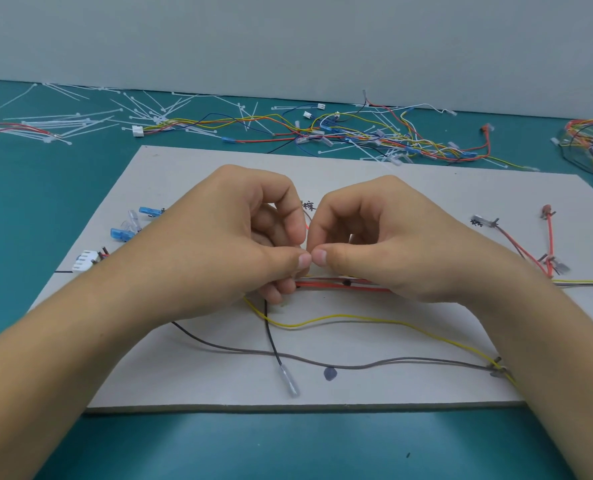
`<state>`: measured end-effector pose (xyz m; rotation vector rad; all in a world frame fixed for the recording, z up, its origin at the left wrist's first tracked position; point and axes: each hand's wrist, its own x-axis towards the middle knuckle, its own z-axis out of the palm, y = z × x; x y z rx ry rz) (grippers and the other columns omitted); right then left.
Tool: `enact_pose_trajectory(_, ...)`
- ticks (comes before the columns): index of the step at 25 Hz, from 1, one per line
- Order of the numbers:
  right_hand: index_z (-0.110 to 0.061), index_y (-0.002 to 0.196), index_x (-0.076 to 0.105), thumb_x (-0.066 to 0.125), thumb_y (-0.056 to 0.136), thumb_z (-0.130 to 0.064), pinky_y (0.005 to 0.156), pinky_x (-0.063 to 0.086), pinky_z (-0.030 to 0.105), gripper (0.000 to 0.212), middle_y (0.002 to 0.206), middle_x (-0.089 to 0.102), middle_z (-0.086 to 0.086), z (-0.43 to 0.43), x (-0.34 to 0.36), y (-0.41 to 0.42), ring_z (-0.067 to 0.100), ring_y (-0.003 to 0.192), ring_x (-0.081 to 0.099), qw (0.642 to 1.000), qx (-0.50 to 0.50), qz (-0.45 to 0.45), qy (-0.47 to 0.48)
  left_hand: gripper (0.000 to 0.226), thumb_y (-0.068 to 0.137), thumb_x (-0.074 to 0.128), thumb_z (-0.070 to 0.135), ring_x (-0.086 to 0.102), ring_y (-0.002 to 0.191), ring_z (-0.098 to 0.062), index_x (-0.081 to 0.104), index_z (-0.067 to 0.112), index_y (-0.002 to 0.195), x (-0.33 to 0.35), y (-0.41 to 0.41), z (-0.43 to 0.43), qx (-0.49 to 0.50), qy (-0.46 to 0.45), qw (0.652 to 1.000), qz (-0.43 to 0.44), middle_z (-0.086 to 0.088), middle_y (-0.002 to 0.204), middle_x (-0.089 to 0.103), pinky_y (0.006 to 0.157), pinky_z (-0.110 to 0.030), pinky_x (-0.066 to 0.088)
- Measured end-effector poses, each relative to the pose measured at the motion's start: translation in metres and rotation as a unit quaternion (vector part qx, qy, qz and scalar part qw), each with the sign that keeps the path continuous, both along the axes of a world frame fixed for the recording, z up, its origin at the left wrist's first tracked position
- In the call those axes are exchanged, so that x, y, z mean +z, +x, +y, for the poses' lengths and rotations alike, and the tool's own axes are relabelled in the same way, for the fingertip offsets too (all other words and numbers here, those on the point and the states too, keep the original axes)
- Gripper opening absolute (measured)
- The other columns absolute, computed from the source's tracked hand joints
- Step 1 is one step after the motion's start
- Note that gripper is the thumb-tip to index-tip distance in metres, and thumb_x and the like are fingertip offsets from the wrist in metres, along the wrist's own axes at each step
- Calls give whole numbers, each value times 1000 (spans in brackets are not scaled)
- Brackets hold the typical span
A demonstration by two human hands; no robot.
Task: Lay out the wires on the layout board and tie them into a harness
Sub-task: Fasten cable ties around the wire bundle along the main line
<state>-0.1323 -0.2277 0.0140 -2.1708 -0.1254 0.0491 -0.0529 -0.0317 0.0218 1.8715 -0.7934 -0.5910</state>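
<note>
Red wires, gathered into the red wire bundle (326, 285), lie across the middle of the grey layout board (392, 389) with their long axis running left to right. This is the line the coming tie has to cross at a right angle. The bundle sits directly under both hands, a touch nearer the person than the two thumb tips. The left hand (239, 244) comes in from the left with its fingers curled. Its lower fingers wrap the bundle's left end where the red strands emerge, and its thumb and forefinger press together just above. The right hand (385, 237) mirrors it from the right, fingers curled, thumb and forefinger pinched, its heel resting over the bundle. Whether anything lies in that pinch cannot be told, since whatever it might hold is too small or hidden. The two thumbs almost touch, so neither hand is clearly nearer the tying spot. The likely step is cinching a tie round the bundle, which calls for a pull along the wires' cross direction. Loose on the board nearer the person trail a yellow wire (357, 318), a grey wire (323, 362) and a black wire (271, 341), none of them yet in the bundle. Spare cable ties (80, 123) lie scattered at the far side of the teal desk (288, 445).
</note>
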Motion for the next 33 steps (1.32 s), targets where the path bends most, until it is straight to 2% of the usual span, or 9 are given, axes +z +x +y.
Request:
enact_pose_trajectory(5, -18, 80, 71, 65, 83, -14, 55, 43, 24, 8, 66, 65, -7, 3, 2, -2, 8, 56, 55, 1000, 0, -15, -11, 21, 80, 83, 2, 68, 46, -21, 65, 13, 81, 1, -3, -1, 22, -6, 1000, -18, -4, 64, 72, 44, -28, 54)
enact_pose_trajectory(8, -18, 78, 70, 65, 81, -11, 55, 45, 28, 9, 66, 66, -5, 4, 3, -1, 9, 58, 56, 999, 1, -24, -25, 23, 80, 82, 1, 69, 48, -25, 65, 16, 82, 2, -4, -1, 18, -13, 999, -25, 0, 67, 72, 41, -29, 51)
enact_pose_trajectory(13, -20, 75, 70, 66, 78, -14, 57, 50, 30, 8, 65, 65, -8, 6, 3, -3, 5, 58, 55, 997, -1, -47, -54, 24, 79, 82, 4, 63, 43, -18, 63, 20, 79, 0, -4, -2, 16, 2, 999, -35, 4, 57, 69, 39, -26, 47)
enact_pose_trajectory(19, -19, 74, 69, 66, 77, -14, 57, 51, 41, 7, 65, 64, -7, 9, 5, -4, 7, 58, 53, 997, -3, -61, -55, 27, 78, 82, 0, 61, 42, -14, 63, 20, 79, 0, -4, -3, 15, 3, 1000, -11, 7, 55, 67, 40, -18, 41)
enact_pose_trajectory(24, -16, 74, 69, 66, 77, -13, 56, 50, 41, 5, 64, 63, -8, 9, 7, -5, 7, 58, 53, 996, -6, -71, -48, 29, 77, 81, -3, 64, 44, -17, 63, 20, 80, -2, -4, -5, 13, 7, 1000, -11, 3, 72, 73, 40, -13, 38)
enact_pose_trajectory(29, -16, 74, 69, 66, 77, -11, 56, 50, 40, 7, 64, 64, -8, 10, 7, -5, 6, 58, 53, 996, -7, -72, -46, 29, 77, 81, -1, 61, 42, -16, 64, 22, 81, -4, -3, -4, 9, -3, 1000, -8, 5, 73, 74, 42, -17, 42)
enact_pose_trajectory(33, -17, 74, 69, 65, 77, -8, 56, 50, 43, 10, 66, 65, -4, 9, 6, -6, 14, 59, 56, 996, -14, -80, -39, 26, 72, 86, 11, 51, 46, -15, 66, 24, 82, -5, 0, -4, -8, 0, 1000, -17, 3, 85, 77, 47, -19, 42)
